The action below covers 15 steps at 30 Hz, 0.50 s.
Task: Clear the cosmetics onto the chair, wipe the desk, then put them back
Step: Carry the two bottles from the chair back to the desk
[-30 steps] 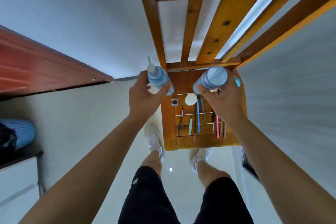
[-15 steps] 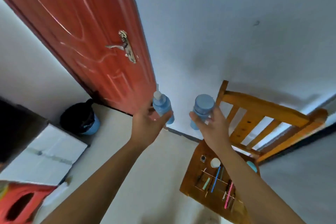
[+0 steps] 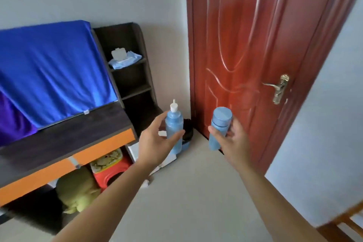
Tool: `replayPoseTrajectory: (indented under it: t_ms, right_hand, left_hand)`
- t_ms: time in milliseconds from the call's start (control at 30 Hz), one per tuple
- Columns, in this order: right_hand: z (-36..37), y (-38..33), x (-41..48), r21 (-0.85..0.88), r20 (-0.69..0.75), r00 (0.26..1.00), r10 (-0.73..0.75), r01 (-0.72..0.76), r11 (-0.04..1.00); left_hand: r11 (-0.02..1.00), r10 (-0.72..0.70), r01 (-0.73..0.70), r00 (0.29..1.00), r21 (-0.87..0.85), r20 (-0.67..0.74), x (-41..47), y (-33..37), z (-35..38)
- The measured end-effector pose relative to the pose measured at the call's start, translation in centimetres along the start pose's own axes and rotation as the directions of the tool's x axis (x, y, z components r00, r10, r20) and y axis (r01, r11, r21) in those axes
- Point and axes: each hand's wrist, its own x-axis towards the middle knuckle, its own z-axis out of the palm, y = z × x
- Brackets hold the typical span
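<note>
Holding one bottle apiece, both hands are occupied and both grips are closed on their loads. The left hand (image 3: 155,143) wraps thumb and fingers round the lower body of the nozzle bottle (image 3: 174,122), which stands upright with its white tip uppermost. This hold looks light, with the fingers partly spread. The right hand (image 3: 234,143) pinches the capped bottle (image 3: 219,124) between thumb and fingers at mid-body, near upright. The two bottles are side by side, apart, in the air, on neither the desk nor the chair.

Left of and below the left grip lies the desk (image 3: 64,143), a dark top with an orange front edge and a blue cloth (image 3: 49,68) draped behind it. Beyond the left grip a dark shelf unit (image 3: 135,87) holds a wipes pack (image 3: 123,58). Beyond the right grip stands the red door (image 3: 245,45). Low and right of the right forearm, a corner of the chair (image 3: 332,234) shows.

Assessment: the hands point towards the desk, so the putting-back step is judged to be in hand, though this is not certain.

Recommendation: firm up the left hold before lowering, since the tall narrow bottle would likely tip readily. Set each base flat on the dark top, back from the orange edge, one bottle at a time. Release only once each stands steady.
</note>
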Motion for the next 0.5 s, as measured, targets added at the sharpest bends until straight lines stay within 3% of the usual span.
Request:
replayPoseTrajectory:
  t_ms: [200,500]
  right_hand:
    - [16.1,-1.3,0.2,0.039,0.289,0.957,0.006,-0.018,0.999]
    - [32.5,2.2,2.7,0.063,0.511,0.857,0.061,-0.108,0.992]
  left_hand:
    - [0.986,-0.127,0.15,0.959,0.072,-0.255,-1.0,-7.6,-13.0]
    - [0.944,-0.29,0.328,0.878,0.038,-0.381,1.3,-17.7,-21.0]
